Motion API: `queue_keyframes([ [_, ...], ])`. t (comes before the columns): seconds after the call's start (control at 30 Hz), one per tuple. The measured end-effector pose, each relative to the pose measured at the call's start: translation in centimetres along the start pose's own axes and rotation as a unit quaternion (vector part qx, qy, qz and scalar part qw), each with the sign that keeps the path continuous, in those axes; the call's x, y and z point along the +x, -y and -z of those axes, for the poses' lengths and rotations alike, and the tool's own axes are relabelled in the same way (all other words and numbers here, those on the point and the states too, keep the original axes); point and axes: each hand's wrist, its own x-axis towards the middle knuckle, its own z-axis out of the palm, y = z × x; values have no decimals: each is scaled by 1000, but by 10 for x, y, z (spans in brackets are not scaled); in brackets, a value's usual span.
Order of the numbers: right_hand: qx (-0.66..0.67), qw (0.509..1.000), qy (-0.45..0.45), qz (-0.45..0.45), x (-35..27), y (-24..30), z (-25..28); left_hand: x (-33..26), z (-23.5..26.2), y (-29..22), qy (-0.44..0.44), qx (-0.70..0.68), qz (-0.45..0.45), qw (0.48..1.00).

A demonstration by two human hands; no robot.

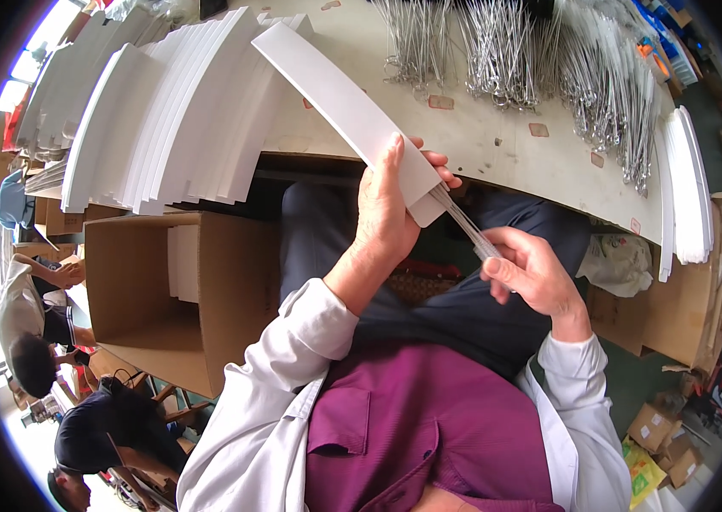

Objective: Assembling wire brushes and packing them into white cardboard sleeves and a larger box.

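My left hand [387, 200] is wrapped round a long, flat white box [335, 94], its thumb on the upper face and fingertips curling past the far edge. The box slants from upper left down toward my right hand [532, 269]. Between the thumb and fingers of that hand is the lower end of a bundle of thin metal skewers [465, 224]. Their upper ends run into the near end of the box, where a small flap stands out. How far in they reach is hidden by the card.
Beyond my knees, the table [497, 141] carries piles of ring-ended skewers [506, 64]. White boxes [207, 111] are stacked at the left, more white pieces [689, 188] at the right edge. An open carton [237, 290] stands left of my legs. Two people [105, 427] are farther left.
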Motion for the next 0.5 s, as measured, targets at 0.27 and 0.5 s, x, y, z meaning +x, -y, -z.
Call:
queue_keyframes([
  [0.27,-4,964,-243,107,10,-16,-38,-10,-10,29,24,14,57,998],
  [0.5,156,965,-191,89,36,-18,-26,-31,-18,36,74,118,62,988],
])
